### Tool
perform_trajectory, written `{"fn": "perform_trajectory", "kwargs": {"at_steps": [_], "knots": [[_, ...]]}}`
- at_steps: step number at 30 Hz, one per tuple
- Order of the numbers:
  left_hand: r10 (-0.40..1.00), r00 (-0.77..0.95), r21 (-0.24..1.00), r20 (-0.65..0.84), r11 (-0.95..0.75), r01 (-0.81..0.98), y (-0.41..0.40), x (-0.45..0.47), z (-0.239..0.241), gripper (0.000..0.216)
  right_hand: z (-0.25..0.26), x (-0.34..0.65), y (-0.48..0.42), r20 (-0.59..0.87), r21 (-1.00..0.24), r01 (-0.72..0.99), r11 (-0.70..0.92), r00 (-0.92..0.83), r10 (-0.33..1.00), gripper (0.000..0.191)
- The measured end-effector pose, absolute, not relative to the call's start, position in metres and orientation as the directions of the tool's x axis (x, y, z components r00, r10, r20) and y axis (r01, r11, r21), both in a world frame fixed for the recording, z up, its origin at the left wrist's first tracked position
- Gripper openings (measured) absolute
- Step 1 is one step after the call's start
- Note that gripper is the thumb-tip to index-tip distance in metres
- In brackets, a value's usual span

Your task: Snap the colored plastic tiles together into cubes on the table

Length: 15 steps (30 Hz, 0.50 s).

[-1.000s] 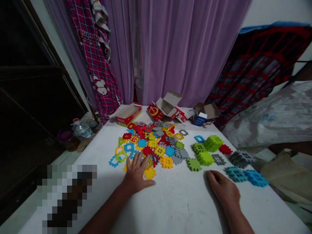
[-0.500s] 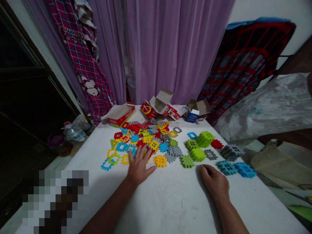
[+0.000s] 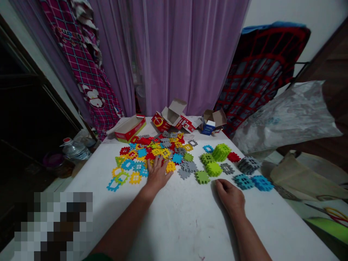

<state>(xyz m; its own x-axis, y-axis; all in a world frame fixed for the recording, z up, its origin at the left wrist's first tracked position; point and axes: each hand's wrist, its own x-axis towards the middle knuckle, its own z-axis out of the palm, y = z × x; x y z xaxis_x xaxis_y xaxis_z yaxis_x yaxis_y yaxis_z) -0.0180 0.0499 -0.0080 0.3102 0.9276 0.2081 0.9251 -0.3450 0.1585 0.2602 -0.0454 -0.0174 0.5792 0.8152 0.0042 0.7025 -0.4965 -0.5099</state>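
My left hand (image 3: 157, 175) lies with fingers spread over the near edge of a heap of notched plastic building tiles (image 3: 141, 152) in several colours. Its fingertips touch the tiles, and a yellow tile (image 3: 171, 166) is beside its fingers. Grey tiles (image 3: 184, 173) lie just to the right. My right hand (image 3: 230, 195) rests on the table, fingers curled in, with nothing visible in them. Nearest to it are a green tile stack (image 3: 202, 177) and a teal stack (image 3: 243, 181). Lime stacks (image 3: 221, 152), a blue stack (image 3: 262, 183) and a dark grey stack (image 3: 248, 165) stand around there.
At the back of the white table (image 3: 179, 217) stand an open red-and-green box (image 3: 132, 129), an open red box (image 3: 161, 122) and an open blue box (image 3: 208, 127). Purple curtains (image 3: 174, 54) hang behind. A clear plastic bag (image 3: 282, 116) is beyond the right edge.
My left hand has moved right and forward, and the yellow tile near its thumb has shifted away from me, off the grey tiles. My right hand stays put. The view has turned slightly.
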Motion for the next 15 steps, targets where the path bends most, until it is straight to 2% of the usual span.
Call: {"fn": "perform_trajectory", "kwargs": {"at_steps": [2, 8, 15], "knots": [[0.914, 0.333, 0.159, 0.231, -0.374, 0.914, 0.042, -0.009, -0.008, 0.056, -0.016, 0.259, -0.045, -0.008, -0.502, 0.701, -0.506, 0.582, 0.813, 0.038], [0.739, 0.617, 0.180, 0.269, -0.668, 0.722, 0.036, 0.023, -0.013, 0.054, -0.016, 0.258, -0.044, -0.016, -0.493, 0.713, -0.499, 0.566, 0.824, 0.037], [0.740, 0.625, 0.137, 0.248, -0.666, 0.733, 0.070, 0.039, -0.013, 0.050, -0.013, 0.256, -0.044, -0.018, -0.478, 0.723, -0.499, 0.560, 0.828, 0.036]]}}
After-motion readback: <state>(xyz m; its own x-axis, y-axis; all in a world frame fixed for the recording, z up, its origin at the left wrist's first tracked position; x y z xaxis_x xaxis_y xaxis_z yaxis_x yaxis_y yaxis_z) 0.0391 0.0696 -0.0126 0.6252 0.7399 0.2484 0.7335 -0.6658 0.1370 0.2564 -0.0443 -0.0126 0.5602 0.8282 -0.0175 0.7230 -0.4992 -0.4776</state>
